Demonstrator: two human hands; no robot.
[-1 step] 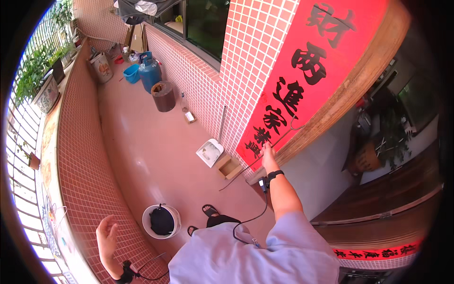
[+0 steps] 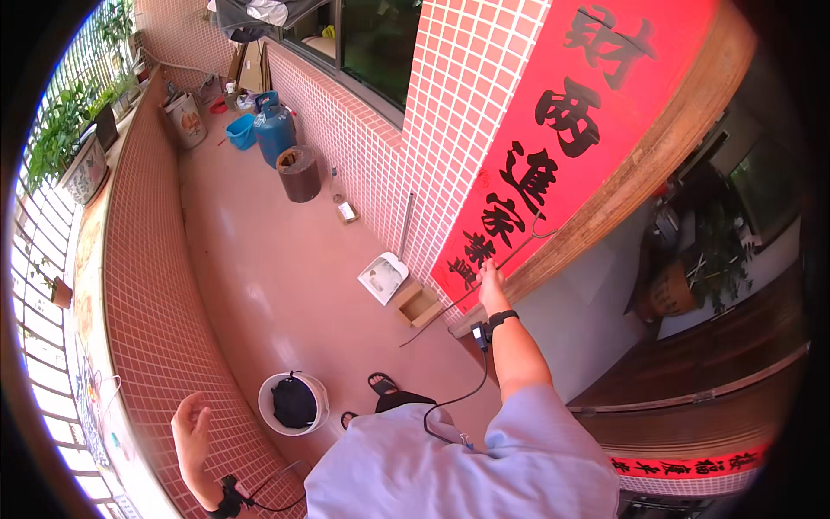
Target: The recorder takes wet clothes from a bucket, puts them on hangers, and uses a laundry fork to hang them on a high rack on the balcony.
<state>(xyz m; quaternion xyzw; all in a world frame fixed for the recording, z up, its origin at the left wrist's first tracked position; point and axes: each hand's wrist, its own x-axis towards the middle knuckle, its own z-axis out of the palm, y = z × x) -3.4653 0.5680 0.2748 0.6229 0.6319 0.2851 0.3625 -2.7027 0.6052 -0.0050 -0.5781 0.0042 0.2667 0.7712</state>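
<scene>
My right hand (image 2: 491, 285) reaches ahead, its fingers wrapped round a long thin metal rod (image 2: 519, 249). The rod slants from low over the floor up to a curved, fork-like end in front of a red paper banner (image 2: 566, 130) with black brush characters. My left hand (image 2: 192, 432) is raised at the lower left near the tiled parapet, fingers loosely bent and apart, with nothing in it. Between my hands, lower down, a white bucket (image 2: 321, 405) stands on the floor with a black cloth-like bundle (image 2: 295, 403) inside.
A white dustpan (image 2: 384, 278) and an open cardboard box (image 2: 418, 304) sit by the tiled wall. Farther off stand a brown cylinder (image 2: 300, 176), a blue gas cylinder (image 2: 274, 137) and a blue basin (image 2: 240, 131). A wooden door frame (image 2: 640, 164) edges the doorway at right. Potted plants line the parapet.
</scene>
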